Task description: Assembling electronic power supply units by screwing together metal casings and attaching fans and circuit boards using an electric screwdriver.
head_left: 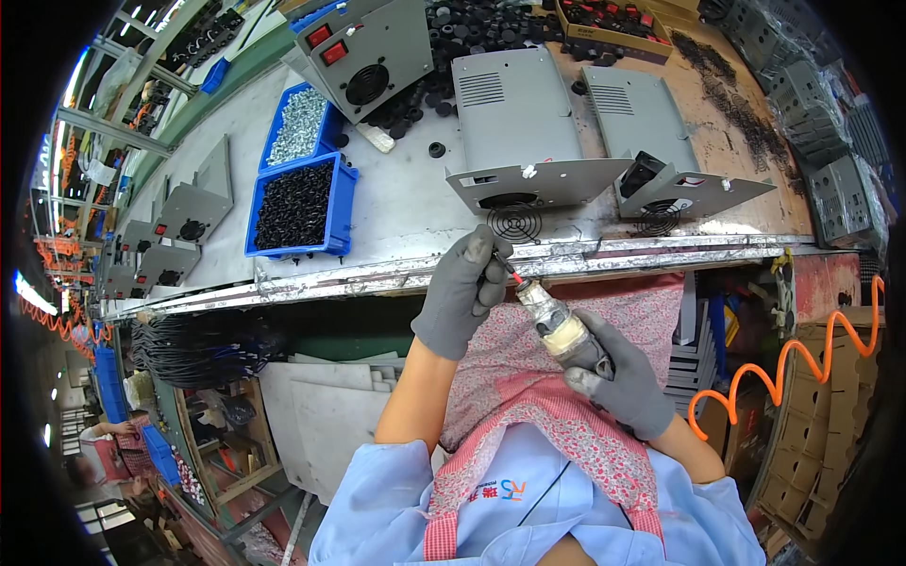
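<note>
My right hand (pixel 625 382), in a grey glove, is wrapped round a powered screwdriver (pixel 557 325) bound with tape. Its bit, with a red collar, points up and left toward the table edge. My left hand (pixel 460 294), also gloved, has its fingers curled together at the bit's tip. What they pinch there is too small to make out. Just beyond stands a grey metal housing (pixel 517 108) with slots, its front panel over a round black fan guard (pixel 514 224). A second grey housing (pixel 634 113) with a fan guard (pixel 658 217) is to its right.
Blue bins of black screws (pixel 294 206) and silver fasteners (pixel 300 123) stand left of the housings. Another grey housing (pixel 373 61) with red switches is behind them. Black caps (pixel 481 30) lie at the back. An orange coiled hose (pixel 781 368) hangs at right.
</note>
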Available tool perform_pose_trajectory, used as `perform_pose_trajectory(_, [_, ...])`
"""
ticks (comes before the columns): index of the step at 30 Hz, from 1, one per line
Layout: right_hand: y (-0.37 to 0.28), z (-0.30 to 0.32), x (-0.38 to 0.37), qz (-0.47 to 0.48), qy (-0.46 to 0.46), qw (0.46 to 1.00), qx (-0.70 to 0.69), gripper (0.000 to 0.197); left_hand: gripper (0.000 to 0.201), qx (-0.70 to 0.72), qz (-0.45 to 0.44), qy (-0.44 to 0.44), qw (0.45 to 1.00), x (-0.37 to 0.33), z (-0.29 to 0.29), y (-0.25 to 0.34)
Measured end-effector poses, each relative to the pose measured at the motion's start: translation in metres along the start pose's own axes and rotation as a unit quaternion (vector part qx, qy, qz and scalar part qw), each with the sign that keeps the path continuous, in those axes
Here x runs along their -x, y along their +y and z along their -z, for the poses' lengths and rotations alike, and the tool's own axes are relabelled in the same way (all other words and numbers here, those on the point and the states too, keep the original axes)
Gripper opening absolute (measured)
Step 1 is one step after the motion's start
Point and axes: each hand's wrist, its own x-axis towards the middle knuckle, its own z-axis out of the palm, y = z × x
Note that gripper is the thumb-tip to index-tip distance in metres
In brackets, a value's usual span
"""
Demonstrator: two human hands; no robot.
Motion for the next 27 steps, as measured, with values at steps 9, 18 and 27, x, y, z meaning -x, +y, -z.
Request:
perform_pose_trajectory(9, [0.003,0.002,-0.003,-0.016,-0.017,0.999,-0.039,0.068,0.033,-0.058,-0.052,0.022,0.997,0.000,-0.004,-0.005])
perform_pose_trajectory(18, [0.003,0.001,-0.001,-0.045,0.007,0.994,-0.098,0.068,0.057,-0.091,-0.016,0.003,0.996,-0.001,-0.001,-0.001])
perform_pose_trajectory(27, [0.012,0.014,-0.002,-0.065,0.094,0.990,-0.086,0.065,0.036,-0.515,-0.192,0.225,0.804,-0.014,-0.003,0.015])
